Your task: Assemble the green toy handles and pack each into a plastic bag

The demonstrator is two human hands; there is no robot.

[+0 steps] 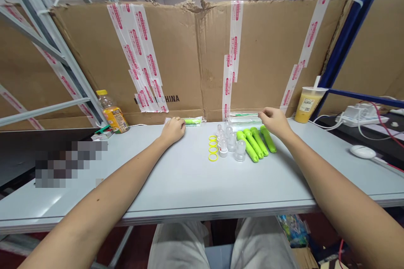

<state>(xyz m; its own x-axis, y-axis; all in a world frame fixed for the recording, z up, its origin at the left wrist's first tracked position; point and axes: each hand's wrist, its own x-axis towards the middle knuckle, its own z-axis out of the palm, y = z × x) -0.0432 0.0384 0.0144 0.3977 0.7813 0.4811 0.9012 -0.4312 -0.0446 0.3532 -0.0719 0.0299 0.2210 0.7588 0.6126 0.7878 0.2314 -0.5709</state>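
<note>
My left hand (pixel 173 130) rests palm down on the grey-white table (pixel 176 185), its fingertips at the end of a plastic-wrapped packet (pixel 193 121) with a lime-green item inside. My right hand (pixel 274 121) hangs with curled fingers at the edge of a clear plastic bag (pixel 244 120). Between the hands lie several lime-green tubular silicone parts (pixel 254 145), side by side. To their left stand several small clear plastic caps and teats (pixel 229 142). Several yellow rings (pixel 213 147) lie in a short column at the left of these.
A taped cardboard sheet (pixel 195 54) stands along the table's back edge. A drink bottle (pixel 112 113) stands back left, and a plastic cup with a straw (pixel 307 104) stands back right. A white mouse (pixel 362 151) and a power strip (pixel 356 114) sit to the right.
</note>
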